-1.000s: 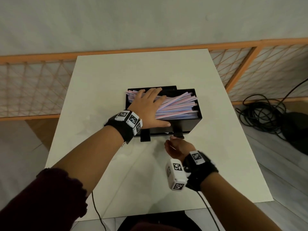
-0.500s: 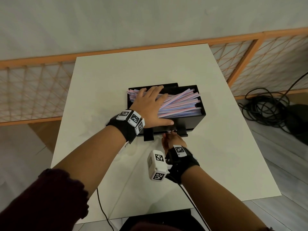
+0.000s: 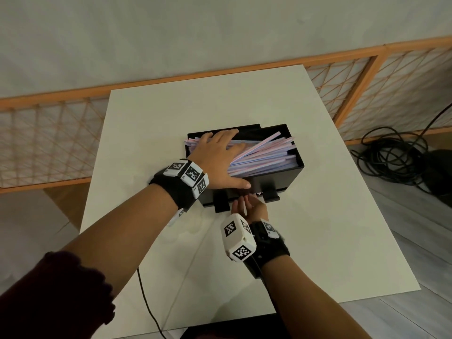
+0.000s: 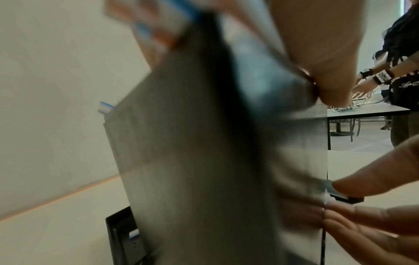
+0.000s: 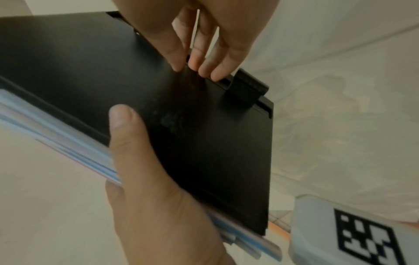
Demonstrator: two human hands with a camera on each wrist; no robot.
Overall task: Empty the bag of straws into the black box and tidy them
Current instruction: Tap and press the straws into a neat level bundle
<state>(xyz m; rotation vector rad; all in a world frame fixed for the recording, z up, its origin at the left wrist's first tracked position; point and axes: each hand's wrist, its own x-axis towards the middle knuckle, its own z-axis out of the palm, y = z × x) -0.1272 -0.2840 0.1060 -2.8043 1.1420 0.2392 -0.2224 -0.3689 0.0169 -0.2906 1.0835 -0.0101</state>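
A black box stands in the middle of the white table, filled with pink and blue straws that lie lengthwise, some slanting up at the right end. My left hand lies flat on the straws with straight fingers, its thumb stretched along the box's front wall. Palm up, my right hand has its fingertips touching the lower front edge, between two black feet. No bag is in view. The left wrist view is blurred.
The table has bare surface all round the box. An orange netted fence runs behind it. Coiled black cables lie on the floor at the right. In the left wrist view another person works at a far table.
My right hand has moved forward from the table in front of the box to the box's lower front edge. The left hand has stayed on the straws.
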